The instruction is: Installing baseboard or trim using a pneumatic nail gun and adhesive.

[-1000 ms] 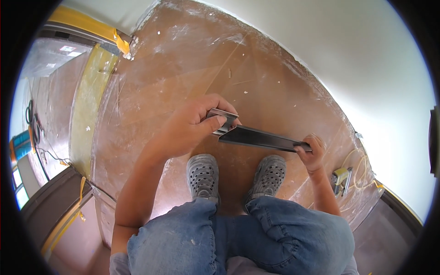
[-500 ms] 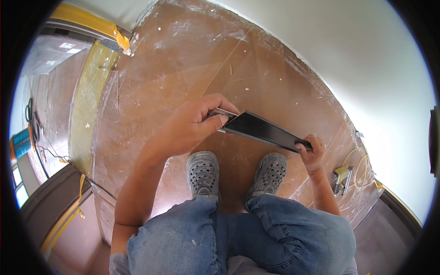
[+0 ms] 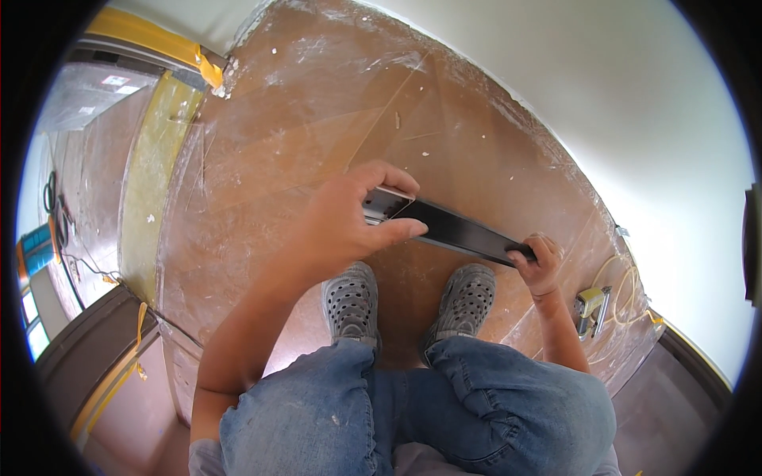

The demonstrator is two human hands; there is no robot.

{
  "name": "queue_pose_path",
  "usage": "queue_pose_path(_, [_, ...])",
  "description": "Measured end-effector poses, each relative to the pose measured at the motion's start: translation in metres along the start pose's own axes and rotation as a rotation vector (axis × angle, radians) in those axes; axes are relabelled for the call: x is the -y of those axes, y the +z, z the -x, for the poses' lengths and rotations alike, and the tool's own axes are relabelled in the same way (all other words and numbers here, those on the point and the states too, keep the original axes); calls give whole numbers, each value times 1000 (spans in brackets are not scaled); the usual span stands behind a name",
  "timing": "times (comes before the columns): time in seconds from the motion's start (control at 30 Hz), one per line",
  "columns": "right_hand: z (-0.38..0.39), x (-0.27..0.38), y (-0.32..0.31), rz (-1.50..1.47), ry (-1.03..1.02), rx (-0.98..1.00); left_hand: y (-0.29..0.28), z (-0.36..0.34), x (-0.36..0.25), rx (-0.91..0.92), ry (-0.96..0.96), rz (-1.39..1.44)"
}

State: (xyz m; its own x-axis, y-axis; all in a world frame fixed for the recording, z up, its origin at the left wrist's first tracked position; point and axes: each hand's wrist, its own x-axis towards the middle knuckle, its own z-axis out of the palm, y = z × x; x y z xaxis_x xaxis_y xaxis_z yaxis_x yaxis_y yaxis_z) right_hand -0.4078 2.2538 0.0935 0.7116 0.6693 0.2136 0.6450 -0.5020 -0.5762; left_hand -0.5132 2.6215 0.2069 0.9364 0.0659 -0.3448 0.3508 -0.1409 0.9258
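A long black strip with raised edges (image 3: 468,232) is held in the air above my shoes, slanting down to the right. My right hand (image 3: 543,266) is closed round its right end, thumb on the upper face. At the other end, my left hand (image 3: 337,218) spans a short grey metal plate with small dark holes (image 3: 384,204). The fingers lie over its far edge and the thumb stretches along the near edge onto the strip. Plate and strip meet at a slanted line; whether they are joined I cannot tell. My palm hides the plate's left end.
A nail gun-like tool (image 3: 589,308) with a coiled pale hose (image 3: 633,289) lies on the right by the white wall (image 3: 619,103). Dusty brown sheeting covers the floor (image 3: 317,103). Yellow tape (image 3: 209,71) hangs at the far left corner. Dark cables (image 3: 62,222) lie at the left.
My left thumb has slid right, off the plate's face and along the near edge. The strip has tilted slightly, showing more of the plate. My right hand keeps its hold.
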Motion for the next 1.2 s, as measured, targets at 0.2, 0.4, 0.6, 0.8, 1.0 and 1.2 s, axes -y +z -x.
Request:
queue_pose_path(0.2, [2,-1,2,-6,-45,-4,12,0,-2,-124,-25,-33])
queue_pose_path(0.4, [5,-3,-1,-69,-41,59,16,2,0,-92,30,6])
queue_pose_path(0.6, [11,-5,-6,-92,11,172,22,1,-1,-144,-8,-4])
queue_pose_path(0.8, [-7,31,1,-200,139,225,33,-4,2,-179,-131,26])
queue_pose_path(1.0, [-33,60,10,-273,210,236,39,-6,19,-210,-165,338])
queue_pose_path(1.2, [-34,62,10,-274,351,187,32,-15,22,-284,-90,589])
